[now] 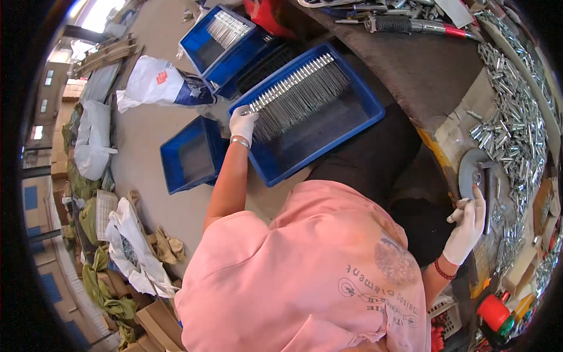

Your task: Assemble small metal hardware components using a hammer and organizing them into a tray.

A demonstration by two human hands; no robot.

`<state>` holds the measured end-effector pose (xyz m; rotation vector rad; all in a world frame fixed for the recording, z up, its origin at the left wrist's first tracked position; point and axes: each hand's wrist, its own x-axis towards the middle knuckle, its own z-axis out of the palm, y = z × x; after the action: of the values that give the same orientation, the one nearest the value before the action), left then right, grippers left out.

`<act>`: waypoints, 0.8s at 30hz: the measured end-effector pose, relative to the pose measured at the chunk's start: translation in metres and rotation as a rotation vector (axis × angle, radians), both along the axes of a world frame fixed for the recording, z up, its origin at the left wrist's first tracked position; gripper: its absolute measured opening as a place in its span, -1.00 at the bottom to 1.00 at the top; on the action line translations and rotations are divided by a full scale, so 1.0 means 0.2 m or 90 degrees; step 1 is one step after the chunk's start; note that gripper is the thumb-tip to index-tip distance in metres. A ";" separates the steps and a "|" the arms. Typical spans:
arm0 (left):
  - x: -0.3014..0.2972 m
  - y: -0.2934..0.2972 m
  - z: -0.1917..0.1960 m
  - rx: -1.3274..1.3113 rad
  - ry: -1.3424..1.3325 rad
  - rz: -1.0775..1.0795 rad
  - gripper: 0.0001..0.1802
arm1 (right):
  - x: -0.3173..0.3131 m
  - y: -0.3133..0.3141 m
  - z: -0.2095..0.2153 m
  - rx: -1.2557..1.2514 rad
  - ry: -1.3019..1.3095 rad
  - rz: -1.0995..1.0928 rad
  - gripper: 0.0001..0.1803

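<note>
My left hand (243, 124), in a white glove, is at the left rim of a large blue tray (319, 151). Its fingers close on the silver end of a thin metal rod at the end of a long row. The other rods (305, 97) lie side by side in the tray, silver heads along the far side and dark thin shafts toward me. My right hand (466, 226), gloved too, is open at the bench edge, with one finger stretched out and the others loosely bent. That fingertip is beside a grey disc (470, 171); whether they touch, I cannot tell.
Loose silver metal parts (516, 123) are heaped on the right bench. A tool with a red section (422, 27) lies at the far side. Two smaller blue bins (190, 155) (205, 50) stand left, near a white sack (152, 82). A red-and-green object (494, 312) sits lower right.
</note>
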<state>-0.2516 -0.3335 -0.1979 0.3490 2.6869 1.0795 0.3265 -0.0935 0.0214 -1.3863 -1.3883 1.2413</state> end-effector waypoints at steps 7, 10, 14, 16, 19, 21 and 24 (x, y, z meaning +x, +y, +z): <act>0.23 0.28 0.31 0.123 -0.167 0.036 -0.46 | 0.00 -0.01 0.01 0.009 0.012 -0.028 -0.54; 0.38 0.40 0.40 0.201 -0.162 0.042 -0.47 | 0.01 -0.01 0.00 -0.013 0.031 -0.034 -0.56; 0.27 0.40 0.21 0.212 -0.094 -0.066 -0.44 | 0.00 -0.01 0.00 -0.031 0.037 -0.031 -0.56; 0.31 0.51 0.24 0.210 -0.091 -0.053 -0.44 | 0.00 -0.01 -0.01 -0.023 0.032 -0.048 -0.57; 0.19 0.52 0.09 0.187 -0.032 -0.069 -0.43 | 0.00 -0.01 -0.01 -0.024 0.028 -0.045 -0.57; 0.14 0.55 0.05 0.218 -0.076 -0.083 -0.42 | 0.00 0.00 -0.01 -0.023 0.026 -0.045 -0.57; 0.12 0.69 0.07 0.200 -0.096 -0.075 -0.43 | 0.00 -0.01 -0.01 -0.018 0.016 -0.053 -0.57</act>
<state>-0.2281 -0.1951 -0.1844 0.4526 2.3349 1.4305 0.3264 -0.0948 0.0198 -1.4292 -1.2874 1.2235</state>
